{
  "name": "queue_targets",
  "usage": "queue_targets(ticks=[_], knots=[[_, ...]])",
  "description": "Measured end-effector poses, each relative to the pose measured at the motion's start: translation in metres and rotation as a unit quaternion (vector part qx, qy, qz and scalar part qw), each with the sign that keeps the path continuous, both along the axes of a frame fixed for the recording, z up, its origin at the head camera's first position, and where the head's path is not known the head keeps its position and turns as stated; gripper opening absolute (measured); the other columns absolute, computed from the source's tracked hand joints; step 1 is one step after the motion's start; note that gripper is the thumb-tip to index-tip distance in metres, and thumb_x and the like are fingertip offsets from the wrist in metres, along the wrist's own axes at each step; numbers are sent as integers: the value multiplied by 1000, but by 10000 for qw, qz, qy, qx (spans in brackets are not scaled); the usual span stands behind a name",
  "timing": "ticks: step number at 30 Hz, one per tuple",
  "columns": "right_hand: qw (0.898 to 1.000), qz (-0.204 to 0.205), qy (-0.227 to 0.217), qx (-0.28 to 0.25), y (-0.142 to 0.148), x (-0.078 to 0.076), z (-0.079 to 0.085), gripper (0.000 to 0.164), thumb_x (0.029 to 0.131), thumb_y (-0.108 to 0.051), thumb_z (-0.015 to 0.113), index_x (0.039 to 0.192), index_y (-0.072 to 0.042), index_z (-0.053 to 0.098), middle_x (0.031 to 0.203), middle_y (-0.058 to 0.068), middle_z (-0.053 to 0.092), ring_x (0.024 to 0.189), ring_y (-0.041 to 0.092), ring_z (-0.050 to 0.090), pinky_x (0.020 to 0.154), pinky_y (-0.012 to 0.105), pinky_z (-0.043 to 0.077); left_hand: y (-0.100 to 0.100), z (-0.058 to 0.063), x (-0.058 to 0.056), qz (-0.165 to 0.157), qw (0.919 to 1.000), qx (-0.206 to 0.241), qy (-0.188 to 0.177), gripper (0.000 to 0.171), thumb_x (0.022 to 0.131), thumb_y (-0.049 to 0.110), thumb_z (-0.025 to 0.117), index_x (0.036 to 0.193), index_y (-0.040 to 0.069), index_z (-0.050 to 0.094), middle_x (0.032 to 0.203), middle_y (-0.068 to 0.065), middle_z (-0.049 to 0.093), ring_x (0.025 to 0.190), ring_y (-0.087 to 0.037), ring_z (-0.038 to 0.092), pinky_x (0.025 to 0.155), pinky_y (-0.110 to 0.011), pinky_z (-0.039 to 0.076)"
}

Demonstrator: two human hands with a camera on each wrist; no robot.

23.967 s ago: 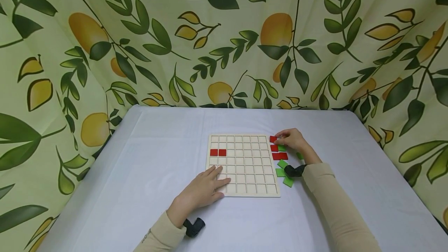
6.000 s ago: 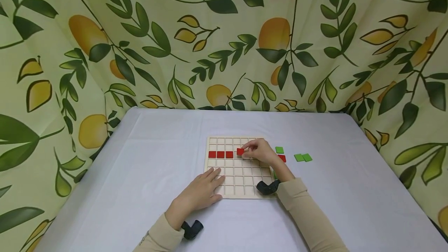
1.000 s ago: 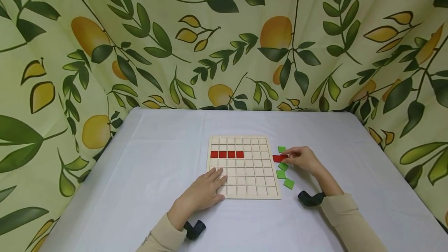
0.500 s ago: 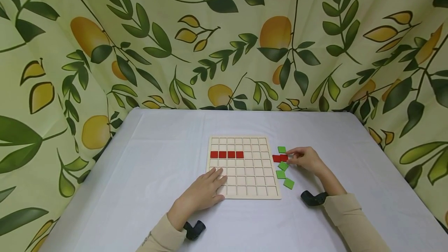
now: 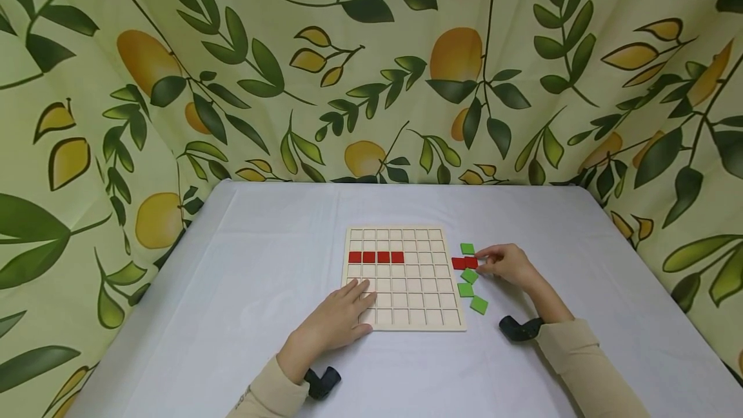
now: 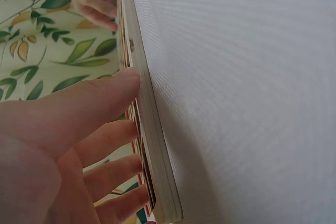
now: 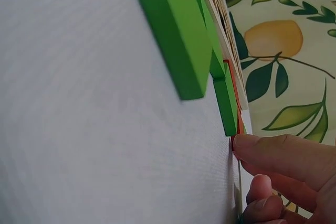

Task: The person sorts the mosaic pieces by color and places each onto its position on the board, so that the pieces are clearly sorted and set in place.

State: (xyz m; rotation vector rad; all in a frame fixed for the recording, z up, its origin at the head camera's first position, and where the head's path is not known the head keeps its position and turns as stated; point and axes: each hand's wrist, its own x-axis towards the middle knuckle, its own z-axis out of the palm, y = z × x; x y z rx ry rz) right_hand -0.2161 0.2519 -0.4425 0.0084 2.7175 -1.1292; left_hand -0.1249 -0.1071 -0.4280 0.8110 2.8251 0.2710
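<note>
A pale wooden grid board [image 5: 415, 302] lies mid-table, with several red tiles [image 5: 384, 257] side by side in its third row from the far edge, starting at the left. My left hand [image 5: 333, 320] rests on the board's near left corner, fingers spread; in the left wrist view its thumb [image 6: 123, 85] lies at the board's edge. To the right of the board, two more red tiles [image 5: 458, 263] lie side by side. My right hand [image 5: 511, 266] has thumb and forefinger at the outer edge of the right-hand red tile [image 5: 471, 262], pinching it.
Several green tiles [image 5: 478, 305] lie loose beside the board's right edge, around the two red ones. In the right wrist view a green tile [image 7: 181, 40] stands large in front. A leaf-and-fruit patterned curtain [image 5: 371, 69] surrounds the white-covered table [image 5: 261, 244].
The red row has grown from two tiles to several since the oldest frame, and fewer red tiles lie at the right. Over the last second my right hand has drawn slightly rightward; my left stays.
</note>
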Motion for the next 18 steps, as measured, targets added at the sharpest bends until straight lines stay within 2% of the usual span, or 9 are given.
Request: queue_targets(ticks=[18], knots=[[9999,-45,-5,112,-2,0,0,30,81,-8,73,108,5,69,70,2,50,69,16,46,53,20,38,0,3,2,-2,10000,66,-22,56,93,33,61,142,11,48,155,-12,39,145,-33,36,114,-50,40]])
